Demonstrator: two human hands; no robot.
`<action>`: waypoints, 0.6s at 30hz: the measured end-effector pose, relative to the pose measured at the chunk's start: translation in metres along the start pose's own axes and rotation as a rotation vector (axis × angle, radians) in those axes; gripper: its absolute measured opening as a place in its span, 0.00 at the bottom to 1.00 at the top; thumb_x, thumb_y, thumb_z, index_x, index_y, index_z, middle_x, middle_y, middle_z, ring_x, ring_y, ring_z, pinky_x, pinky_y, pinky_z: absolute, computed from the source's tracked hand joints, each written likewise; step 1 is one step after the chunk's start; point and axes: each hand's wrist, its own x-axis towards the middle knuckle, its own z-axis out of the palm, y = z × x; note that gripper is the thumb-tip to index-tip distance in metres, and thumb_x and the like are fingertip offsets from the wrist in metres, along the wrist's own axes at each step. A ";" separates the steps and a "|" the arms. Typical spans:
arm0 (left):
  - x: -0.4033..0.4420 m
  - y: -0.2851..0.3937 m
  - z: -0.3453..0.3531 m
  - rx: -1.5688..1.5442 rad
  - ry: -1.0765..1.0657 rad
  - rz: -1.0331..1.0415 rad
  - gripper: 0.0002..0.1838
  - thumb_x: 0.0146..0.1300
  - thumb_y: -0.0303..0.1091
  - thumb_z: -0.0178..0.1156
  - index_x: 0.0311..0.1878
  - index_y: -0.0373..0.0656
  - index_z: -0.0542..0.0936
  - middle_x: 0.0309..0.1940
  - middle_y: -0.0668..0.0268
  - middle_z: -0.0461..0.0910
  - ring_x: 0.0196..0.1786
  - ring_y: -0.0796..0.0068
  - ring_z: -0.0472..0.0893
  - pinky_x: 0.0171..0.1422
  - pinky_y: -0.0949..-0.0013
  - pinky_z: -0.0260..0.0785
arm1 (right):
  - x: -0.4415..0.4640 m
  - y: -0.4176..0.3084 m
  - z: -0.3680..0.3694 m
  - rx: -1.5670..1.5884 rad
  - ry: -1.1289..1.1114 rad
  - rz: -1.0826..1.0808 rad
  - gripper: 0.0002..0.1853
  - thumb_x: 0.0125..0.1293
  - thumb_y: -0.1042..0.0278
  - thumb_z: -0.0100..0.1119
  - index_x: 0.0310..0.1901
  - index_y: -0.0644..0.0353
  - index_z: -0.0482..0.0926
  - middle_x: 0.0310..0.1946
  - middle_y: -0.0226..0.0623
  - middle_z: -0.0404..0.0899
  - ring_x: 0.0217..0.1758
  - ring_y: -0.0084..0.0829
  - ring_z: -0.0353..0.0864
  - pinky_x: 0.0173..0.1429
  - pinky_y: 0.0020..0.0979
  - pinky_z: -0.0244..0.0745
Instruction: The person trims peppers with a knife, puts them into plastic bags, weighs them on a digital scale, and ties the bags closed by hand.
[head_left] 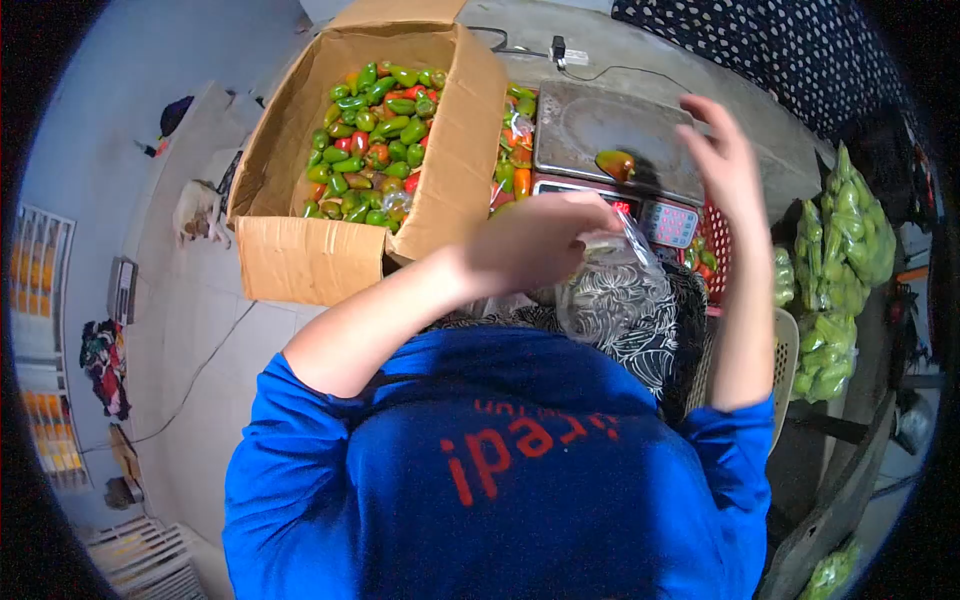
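Observation:
My left hand is closed on the edge of a clear plastic bag, which hangs above my lap. Motion blurs this hand a little. Beyond it is a digital scale with a metal plate and a lit red display. A green and orange pepper shows over the front of the plate; whether it rests there or is in the air I cannot tell. My right hand is raised by the plate's right side, fingers apart and holding nothing.
A cardboard box of green and red peppers stands at the left. More peppers lie between box and scale. A red basket is right of the scale. Filled bags of green produce stand far right. A power cord runs behind the scale.

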 end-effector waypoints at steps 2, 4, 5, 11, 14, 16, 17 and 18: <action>0.002 0.010 -0.008 0.016 -0.009 0.004 0.23 0.45 0.14 0.50 0.47 0.41 0.76 0.44 0.58 0.77 0.50 0.62 0.77 0.53 0.65 0.69 | 0.000 0.080 0.061 -0.433 -0.107 0.013 0.23 0.57 0.68 0.58 0.56 0.59 0.71 0.52 0.49 0.71 0.54 0.48 0.72 0.59 0.42 0.69; 0.004 0.011 -0.012 0.000 0.021 0.053 0.25 0.45 0.16 0.52 0.50 0.41 0.75 0.44 0.59 0.77 0.49 0.63 0.77 0.51 0.68 0.70 | -0.011 0.099 0.103 -0.561 -0.256 0.161 0.26 0.54 0.68 0.60 0.57 0.57 0.70 0.54 0.49 0.69 0.54 0.53 0.71 0.59 0.45 0.69; 0.004 0.013 -0.014 -0.014 0.008 0.027 0.25 0.45 0.16 0.53 0.51 0.41 0.75 0.44 0.59 0.76 0.48 0.63 0.77 0.50 0.68 0.70 | -0.019 0.097 0.116 -0.588 -0.295 0.171 0.26 0.54 0.67 0.60 0.57 0.57 0.70 0.55 0.48 0.69 0.54 0.54 0.71 0.58 0.45 0.69; -0.005 -0.004 -0.030 -0.015 0.060 0.018 0.26 0.47 0.16 0.53 0.54 0.38 0.72 0.43 0.58 0.75 0.45 0.65 0.76 0.47 0.69 0.69 | -0.028 0.150 0.141 -0.298 -0.182 0.141 0.21 0.60 0.69 0.53 0.57 0.56 0.70 0.53 0.45 0.73 0.46 0.47 0.78 0.50 0.42 0.75; -0.005 -0.008 -0.045 0.005 0.030 -0.101 0.26 0.48 0.18 0.55 0.55 0.36 0.71 0.43 0.58 0.74 0.44 0.65 0.76 0.47 0.69 0.70 | -0.022 0.028 0.066 0.826 -0.047 0.541 0.20 0.62 0.62 0.55 0.54 0.58 0.67 0.47 0.42 0.76 0.39 0.32 0.80 0.40 0.29 0.76; -0.003 -0.016 -0.041 -0.038 0.025 -0.108 0.25 0.48 0.20 0.56 0.55 0.36 0.71 0.42 0.58 0.74 0.43 0.66 0.75 0.46 0.69 0.70 | -0.040 -0.038 0.035 1.026 -0.149 0.420 0.20 0.60 0.59 0.59 0.48 0.59 0.66 0.43 0.41 0.76 0.37 0.26 0.78 0.38 0.24 0.74; -0.004 -0.022 -0.035 -0.031 0.052 -0.064 0.25 0.48 0.21 0.57 0.54 0.35 0.71 0.42 0.58 0.74 0.43 0.66 0.75 0.46 0.69 0.70 | -0.051 -0.060 0.033 0.973 -0.228 0.377 0.20 0.58 0.59 0.61 0.45 0.59 0.65 0.41 0.41 0.75 0.37 0.25 0.78 0.38 0.23 0.73; -0.003 -0.030 -0.027 -0.022 0.076 -0.014 0.26 0.48 0.21 0.58 0.54 0.35 0.71 0.42 0.58 0.74 0.44 0.66 0.75 0.46 0.68 0.70 | -0.061 -0.073 0.039 0.710 -0.315 0.324 0.19 0.57 0.61 0.62 0.43 0.60 0.65 0.39 0.38 0.75 0.36 0.26 0.77 0.38 0.24 0.73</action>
